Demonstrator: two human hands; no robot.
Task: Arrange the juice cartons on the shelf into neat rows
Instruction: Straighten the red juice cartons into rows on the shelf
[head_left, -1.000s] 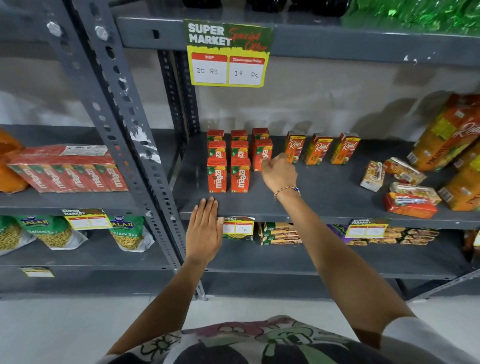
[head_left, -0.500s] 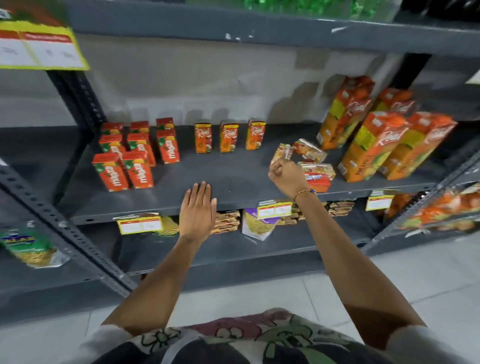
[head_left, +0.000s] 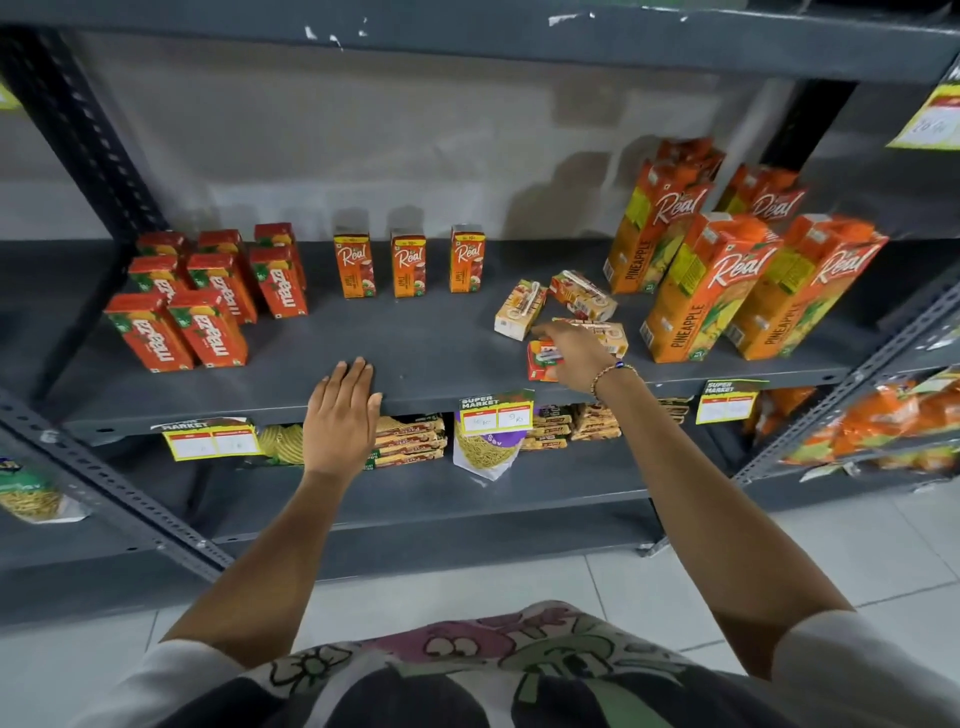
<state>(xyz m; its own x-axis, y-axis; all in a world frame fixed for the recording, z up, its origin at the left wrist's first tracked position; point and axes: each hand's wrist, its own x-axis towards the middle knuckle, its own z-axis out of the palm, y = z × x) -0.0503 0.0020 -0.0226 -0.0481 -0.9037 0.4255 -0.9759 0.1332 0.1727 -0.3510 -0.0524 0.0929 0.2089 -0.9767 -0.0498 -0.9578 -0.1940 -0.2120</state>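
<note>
Several red Maaza cartons (head_left: 197, 301) stand in rows at the left of the grey shelf (head_left: 415, 338). Three small orange Real cartons (head_left: 409, 264) stand spaced out along the back. Right of centre, small cartons lie toppled in a loose pile: a pale one (head_left: 519, 309), another behind it (head_left: 582, 295) and a red one (head_left: 540, 364) at the front. My right hand (head_left: 576, 348) is palm down over the red carton, fingers stretched left across the pile. My left hand (head_left: 343, 410) lies flat on the shelf's front edge, holding nothing.
Tall Real pineapple cartons (head_left: 701, 286) stand leaning at the right end of the shelf. Price tags (head_left: 496, 413) hang from the front lip. The shelf below holds snack packets (head_left: 485, 447) and biscuit packs. A slotted upright (head_left: 104, 488) crosses at the lower left.
My right hand has moved from the Maaza cartons rightward to the toppled pile. The view has swung right with it. My left hand stays on the shelf edge.
</note>
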